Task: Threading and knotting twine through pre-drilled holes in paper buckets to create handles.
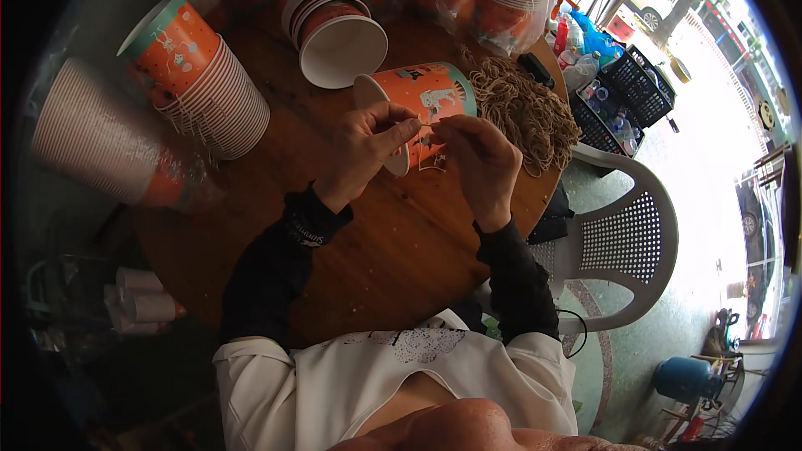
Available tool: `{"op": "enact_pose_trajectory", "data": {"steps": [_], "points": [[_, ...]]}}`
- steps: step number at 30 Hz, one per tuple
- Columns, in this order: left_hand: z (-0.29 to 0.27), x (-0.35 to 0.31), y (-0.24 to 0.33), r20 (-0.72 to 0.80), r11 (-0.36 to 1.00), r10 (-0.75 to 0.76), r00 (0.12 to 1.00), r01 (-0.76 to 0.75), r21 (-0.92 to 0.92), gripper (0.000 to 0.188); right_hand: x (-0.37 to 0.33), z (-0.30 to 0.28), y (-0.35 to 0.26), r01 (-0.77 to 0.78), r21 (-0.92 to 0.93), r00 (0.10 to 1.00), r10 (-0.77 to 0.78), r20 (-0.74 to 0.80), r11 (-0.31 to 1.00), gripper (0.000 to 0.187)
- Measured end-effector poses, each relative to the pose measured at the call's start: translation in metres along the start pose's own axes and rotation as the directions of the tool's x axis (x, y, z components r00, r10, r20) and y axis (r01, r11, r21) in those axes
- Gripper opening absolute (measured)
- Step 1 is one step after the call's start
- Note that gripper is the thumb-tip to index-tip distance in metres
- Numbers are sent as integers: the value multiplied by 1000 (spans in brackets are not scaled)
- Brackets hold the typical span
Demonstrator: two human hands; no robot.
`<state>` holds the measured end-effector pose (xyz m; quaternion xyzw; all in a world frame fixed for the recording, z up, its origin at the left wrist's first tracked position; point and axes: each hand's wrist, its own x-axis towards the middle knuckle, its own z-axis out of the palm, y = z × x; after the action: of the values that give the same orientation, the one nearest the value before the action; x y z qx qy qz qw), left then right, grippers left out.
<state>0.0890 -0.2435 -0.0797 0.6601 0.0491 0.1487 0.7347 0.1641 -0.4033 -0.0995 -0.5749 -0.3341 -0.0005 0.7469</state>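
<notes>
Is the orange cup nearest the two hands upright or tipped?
Tipped: the cup lies on its side, its white rim toward the left.

Orange paper tub [430, 96], lying on its side, green-banded end rightward, thin tan strand [427, 124] pinched near it

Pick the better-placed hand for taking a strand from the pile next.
Right, likely: the right hand is nearer the tan strand pile; the left hand sits farther. Both pinch a thin strand.

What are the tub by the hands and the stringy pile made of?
The tub looks like smooth coated paper or card: its printed orange surface curves evenly. The stringy pile could be twine or rubber: thin, tan, matte, tangled strands.
</notes>
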Motion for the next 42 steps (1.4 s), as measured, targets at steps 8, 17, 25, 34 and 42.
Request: {"op": "enact_pose_trajectory", "data": {"steps": [8, 17, 25, 34, 42], "points": [[-2, 2, 17, 179, 826, 274, 945, -327, 459, 9, 16, -5, -3, -200, 7, 964, 195, 179, 980, 12], [-13, 3, 25, 178, 667, 353, 919, -380, 640, 9, 16, -4, 5, -89, -55, 978, 98, 185, 994, 6], [-23, 7, 25, 98, 987, 7, 995, -22, 158, 17, 17, 2, -11, 374, -416, 919, -271, 285, 829, 10], [-30, 9, 9, 102, 986, -22, 994, 5, 166, 15, 44, -11, -35, 336, -627, 929, -138, 343, 703, 9], [-30, 13, 8, 81, 942, -176, 981, 191, -276, 19, 46, -2, -36, 440, -625, 883, -184, 431, 645, 10]]}}
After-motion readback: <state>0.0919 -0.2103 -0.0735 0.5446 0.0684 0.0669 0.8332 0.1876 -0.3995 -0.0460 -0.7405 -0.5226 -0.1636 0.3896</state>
